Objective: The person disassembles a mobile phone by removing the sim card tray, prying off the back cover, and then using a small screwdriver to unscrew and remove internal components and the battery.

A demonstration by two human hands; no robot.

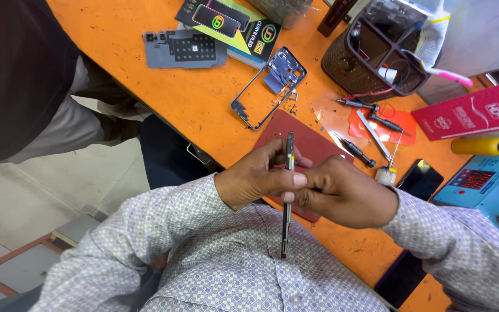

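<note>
Two hands, one phone edge-on, held

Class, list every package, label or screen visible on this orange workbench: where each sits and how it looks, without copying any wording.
Flat box: top centre, black with green and yellow, phones pictured.
Red packet: right edge, long, flat, white markings.
Digital display: right, on a blue unit, red digits glowing.
Dark phone: beside that unit, black glossy screen.

Orange worktop, scuffed, dark specks across surface; edge runs diagonally. Beyond edge: pale tiled floor, grey grout lines. Wooden frame strip at lower left over floor. Lighting even, diffuse; shadows soft.
</note>
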